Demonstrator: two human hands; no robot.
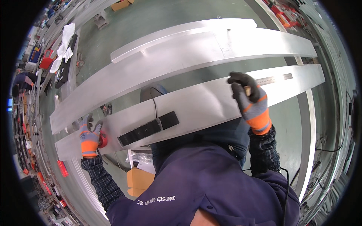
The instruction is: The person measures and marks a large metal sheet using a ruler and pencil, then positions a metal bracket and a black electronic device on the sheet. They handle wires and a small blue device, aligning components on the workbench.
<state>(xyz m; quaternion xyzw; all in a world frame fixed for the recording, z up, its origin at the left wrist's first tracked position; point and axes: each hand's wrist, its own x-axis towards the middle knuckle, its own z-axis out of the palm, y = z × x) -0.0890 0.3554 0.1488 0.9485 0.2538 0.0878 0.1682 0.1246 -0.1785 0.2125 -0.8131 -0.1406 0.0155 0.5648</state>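
A long, smooth silver metal panel [207,101] lies across in front of me. My right hand [253,103], in a grey and orange glove with dark fingers, is closed above its right part. A small tan thing [247,90] shows between those fingers, too little of it to name. Just beyond that hand, a steel ruler [277,78] rests on the panel. My left hand [89,137], gloved alike, is at the panel's left end with thumb and fingers apart. Beside it sits a round red thing [102,140], partly covered by the hand.
A black oblong device [149,130] with a cable lies on the near panel. Farther off, across a gap, is a second long metal panel [181,56]. An open cardboard box [139,180] stands below on the left. White metal rails [307,128] run along the right.
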